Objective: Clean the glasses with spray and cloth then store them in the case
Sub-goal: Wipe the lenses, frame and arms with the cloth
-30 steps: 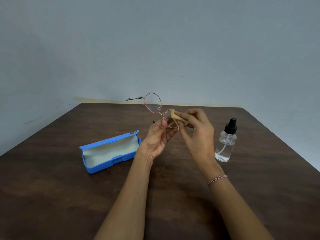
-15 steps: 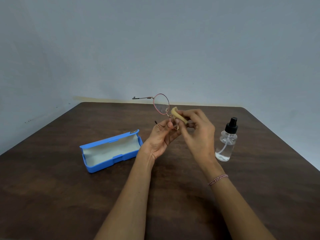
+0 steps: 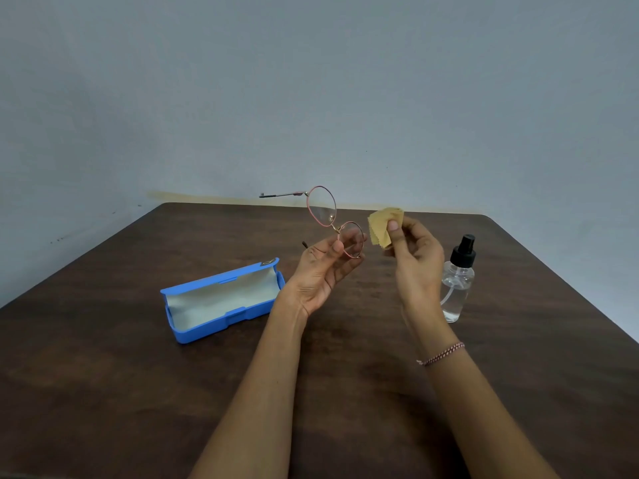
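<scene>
Pink-rimmed round glasses (image 3: 322, 206) are held up over the table, tilted, one temple pointing left. My left hand (image 3: 323, 271) grips them by the lower lens rim between thumb and fingers. My right hand (image 3: 416, 261) pinches a folded yellow cloth (image 3: 383, 226) a short way right of the glasses, not touching them. A blue case (image 3: 221, 300) lies open on the table to the left, its pale lining showing. A clear spray bottle (image 3: 458, 283) with a black nozzle stands just right of my right hand.
Everything rests on a dark brown wooden table (image 3: 103, 392) that meets a grey-blue wall (image 3: 311, 81) at the back. The table's right edge slants down toward the frame's right side.
My right hand has pulled the cloth off the lower lens and moved it to the right. The glasses have turned slightly, so the lower lens is now uncovered.
</scene>
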Demonstrator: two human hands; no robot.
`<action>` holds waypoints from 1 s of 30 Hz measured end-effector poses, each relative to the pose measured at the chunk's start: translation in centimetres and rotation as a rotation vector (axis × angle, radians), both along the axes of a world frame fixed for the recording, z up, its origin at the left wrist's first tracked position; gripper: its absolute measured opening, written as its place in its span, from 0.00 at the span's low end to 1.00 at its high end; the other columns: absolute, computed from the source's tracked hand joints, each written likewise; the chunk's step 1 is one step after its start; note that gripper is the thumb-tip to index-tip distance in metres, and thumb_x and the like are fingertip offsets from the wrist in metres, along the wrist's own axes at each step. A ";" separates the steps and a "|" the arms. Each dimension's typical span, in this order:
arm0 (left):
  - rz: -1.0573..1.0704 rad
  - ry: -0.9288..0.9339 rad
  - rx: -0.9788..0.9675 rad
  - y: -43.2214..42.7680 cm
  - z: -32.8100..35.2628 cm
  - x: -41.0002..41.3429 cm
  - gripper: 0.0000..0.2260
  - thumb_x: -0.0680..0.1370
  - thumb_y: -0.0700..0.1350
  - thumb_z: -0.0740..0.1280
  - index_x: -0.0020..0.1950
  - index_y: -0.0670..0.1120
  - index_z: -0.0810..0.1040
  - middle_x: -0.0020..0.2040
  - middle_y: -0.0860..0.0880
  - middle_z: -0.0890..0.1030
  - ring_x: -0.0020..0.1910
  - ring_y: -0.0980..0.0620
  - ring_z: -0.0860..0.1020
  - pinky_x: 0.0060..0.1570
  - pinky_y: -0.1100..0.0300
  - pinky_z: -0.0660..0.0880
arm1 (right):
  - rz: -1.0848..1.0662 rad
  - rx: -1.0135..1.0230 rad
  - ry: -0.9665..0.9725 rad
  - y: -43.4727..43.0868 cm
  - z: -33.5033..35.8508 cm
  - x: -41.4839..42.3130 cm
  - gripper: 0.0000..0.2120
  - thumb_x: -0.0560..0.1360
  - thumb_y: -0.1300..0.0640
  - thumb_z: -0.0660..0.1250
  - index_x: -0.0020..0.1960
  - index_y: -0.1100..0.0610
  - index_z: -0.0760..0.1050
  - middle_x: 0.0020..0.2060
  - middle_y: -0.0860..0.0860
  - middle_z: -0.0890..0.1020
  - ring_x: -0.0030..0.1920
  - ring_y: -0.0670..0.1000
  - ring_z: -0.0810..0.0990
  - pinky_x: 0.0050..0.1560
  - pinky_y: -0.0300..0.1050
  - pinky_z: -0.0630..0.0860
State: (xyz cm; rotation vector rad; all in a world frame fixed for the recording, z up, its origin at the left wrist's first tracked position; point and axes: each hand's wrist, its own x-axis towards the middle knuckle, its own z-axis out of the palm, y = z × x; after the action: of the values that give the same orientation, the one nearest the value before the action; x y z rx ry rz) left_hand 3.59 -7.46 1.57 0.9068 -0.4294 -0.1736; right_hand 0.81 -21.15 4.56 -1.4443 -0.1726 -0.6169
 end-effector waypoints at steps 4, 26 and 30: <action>-0.011 0.003 0.044 -0.2 -0.1 0.0 0.26 0.54 0.53 0.82 0.47 0.44 0.85 0.47 0.47 0.85 0.46 0.55 0.82 0.47 0.61 0.80 | -0.100 -0.035 0.023 0.0 -0.4 0.2 0.06 0.77 0.50 0.63 0.45 0.52 0.75 0.35 0.47 0.78 0.33 0.41 0.75 0.37 0.35 0.71; 0.029 0.025 -0.058 -0.1 -0.6 0.4 0.25 0.55 0.54 0.82 0.48 0.44 0.85 0.46 0.45 0.84 0.45 0.52 0.83 0.42 0.62 0.80 | -0.181 -0.642 -0.355 1.5 -0.8 -1.1 0.12 0.71 0.67 0.68 0.54 0.59 0.75 0.47 0.50 0.77 0.47 0.47 0.76 0.46 0.37 0.74; 0.014 0.017 -0.015 -0.4 -0.6 0.3 0.26 0.56 0.54 0.82 0.49 0.44 0.84 0.47 0.45 0.84 0.47 0.52 0.83 0.45 0.61 0.80 | -0.193 -0.587 -0.355 1.1 -0.6 -1.0 0.12 0.73 0.66 0.69 0.56 0.60 0.77 0.49 0.51 0.78 0.48 0.41 0.76 0.49 0.28 0.72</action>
State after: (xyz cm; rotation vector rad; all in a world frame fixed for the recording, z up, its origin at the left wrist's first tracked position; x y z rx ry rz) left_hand 3.94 -7.91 0.97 0.8927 -0.4084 -0.1647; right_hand -0.18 -20.02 3.98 -1.9185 -0.5320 -1.0385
